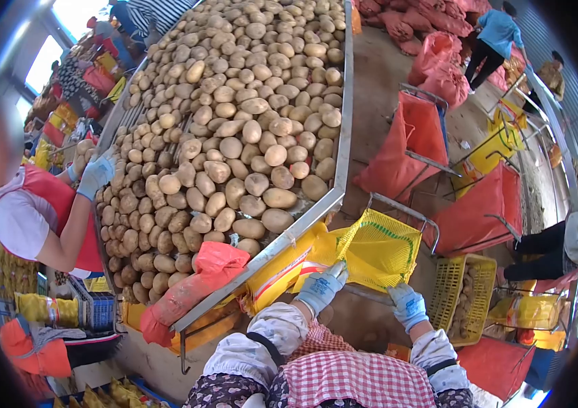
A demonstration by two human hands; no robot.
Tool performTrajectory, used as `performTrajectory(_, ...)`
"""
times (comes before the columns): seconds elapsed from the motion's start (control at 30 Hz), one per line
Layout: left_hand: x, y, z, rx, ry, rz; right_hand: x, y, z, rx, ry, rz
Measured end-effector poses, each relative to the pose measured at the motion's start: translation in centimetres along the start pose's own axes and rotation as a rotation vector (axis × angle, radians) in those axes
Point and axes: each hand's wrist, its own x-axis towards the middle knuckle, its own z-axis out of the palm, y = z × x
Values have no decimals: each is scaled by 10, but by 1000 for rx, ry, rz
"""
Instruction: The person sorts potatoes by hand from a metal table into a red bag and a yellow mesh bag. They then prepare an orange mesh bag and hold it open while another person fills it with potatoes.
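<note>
Both of my hands wear light blue gloves and are at the near rim of a yellow mesh bag point(385, 246), which hangs open on a metal frame. My left hand point(322, 287) is closed on the bag's left edge, beside the table's corner. On the right edge, my right hand point(408, 305) has its fingers bent at the mesh. Many potatoes point(255, 163) cover the metal-edged sorting table point(345, 122) ahead. A rolled red bag point(190, 292) lies over the table's near edge.
A co-worker point(37, 217) in a red apron reaches over the table's left side. Red bags point(482, 211) hang on frames at right, near a yellow crate point(464, 296) holding potatoes. Another person point(496, 41) stands at the back right.
</note>
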Motion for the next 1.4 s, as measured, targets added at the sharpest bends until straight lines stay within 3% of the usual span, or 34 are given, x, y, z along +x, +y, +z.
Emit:
performTrajectory(0.07,-2,-2,13,1,246,152,-5,-2,5,1,289,-142)
performTrajectory(0.1,-2,6,13,-390,214,50,-12,2,12,-89,283,-165)
performTrajectory(0.13,-7,8,6,-386,224,45,-16,-4,3,-92,288,-175)
performTrajectory(0.2,-20,13,-14,-41,251,301,-33,-15,-24,77,392,-245)
performTrajectory(0.27,-42,19,-54,-79,175,285,-39,-18,-41,100,402,-253)
performTrajectory(0.37,-66,11,-92,-613,88,109,2,-36,-90,129,632,-223)
performTrajectory(0.4,-75,10,-112,-621,93,118,24,-48,-104,213,571,-202)
performTrajectory(0.43,-85,8,-134,-833,83,34,48,-61,-116,296,511,-182)
performTrajectory(0.47,-98,4,-150,-1044,68,-53,77,-82,-132,336,521,-233)
performTrajectory(0.5,-110,-4,-163,-1049,73,-43,108,-106,-147,375,532,-285)
performTrajectory(0.57,-134,-29,-184,-1355,305,-133,169,-153,-167,349,402,-204)
performTrajectory(0.63,-159,-61,-191,-1220,598,-278,222,-191,-169,288,367,-188)
performTrajectory(0.7,-188,-100,-197,-828,778,-400,254,-228,-185,94,80,10)
performTrajectory(0.73,-200,-111,-201,-902,841,-496,259,-250,-197,-8,-54,137)
performTrajectory(0.8,-219,-138,-201,-890,915,-546,270,-266,-192,-2,-100,166)
performTrajectory(0.93,-208,-175,-215,-621,790,-493,277,-272,-180,39,-185,224)
performTrajectory(1.0,-170,-189,-228,-210,725,-192,271,-271,-171,36,-97,231)
performTrajectory(1.1,-113,-202,-226,27,598,-85,255,-261,-168,638,274,309)
performTrajectory(1.13,-94,-199,-232,15,599,-43,255,-247,-140,977,424,255)
performTrajectory(1.2,-55,-186,-243,103,253,-268,233,-223,-129,929,414,-175)
performTrajectory(1.27,-26,-187,-244,191,166,-255,194,-236,-177,1478,-402,325)
performTrajectory(1.33,-10,-183,-247,219,-11,-388,176,-225,-188,1400,-573,218)
performTrajectory(1.4,-1,-183,-251,226,-141,-451,167,-198,-187,1478,-612,284)
